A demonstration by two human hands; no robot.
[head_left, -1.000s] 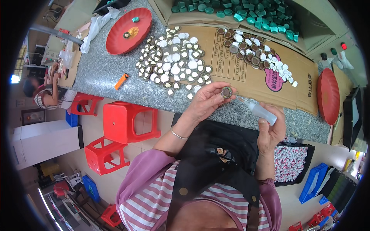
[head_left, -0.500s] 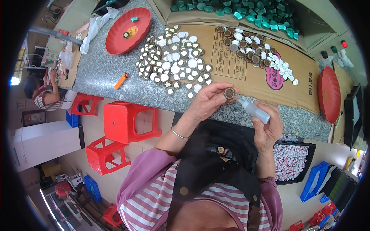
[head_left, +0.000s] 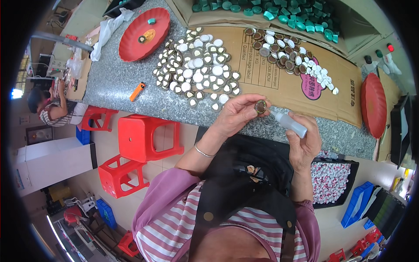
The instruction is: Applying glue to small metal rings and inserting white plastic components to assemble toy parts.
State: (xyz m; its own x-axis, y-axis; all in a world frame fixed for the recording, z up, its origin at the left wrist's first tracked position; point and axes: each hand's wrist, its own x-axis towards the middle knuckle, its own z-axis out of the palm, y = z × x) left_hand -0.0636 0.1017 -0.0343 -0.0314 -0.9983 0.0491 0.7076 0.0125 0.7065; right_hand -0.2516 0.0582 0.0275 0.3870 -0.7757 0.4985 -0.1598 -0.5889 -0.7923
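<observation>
Between the thumb and fingers of my left hand (head_left: 238, 114) is a small round brown disc (head_left: 260, 106) with a green-speckled rim, its face turned up. My right hand (head_left: 307, 140) is closed around a translucent squeeze bottle (head_left: 291, 125), which lies tilted with its thin nozzle pointing at the disc's edge. Whether the tip touches the disc I cannot tell. Beyond my left hand spreads a pile of dark-rimmed discs with white tops (head_left: 198, 65). Brown discs (head_left: 283, 56) and plain white discs (head_left: 322, 75) lie mixed on the flattened cardboard (head_left: 340, 105).
A red scalloped tray (head_left: 131, 37) holds a green cup and a disc; another red tray (head_left: 373, 105) stands at the right. An orange lighter (head_left: 137, 92) lies on the granite counter (head_left: 109, 83). Green fluted cups (head_left: 283, 21) fill the shelf behind. Red stools (head_left: 142, 137) stand at left.
Both hands stay nearly in place, still holding the disc and the bottle. The bottle and right hand have shifted very slightly; the piles look the same.
</observation>
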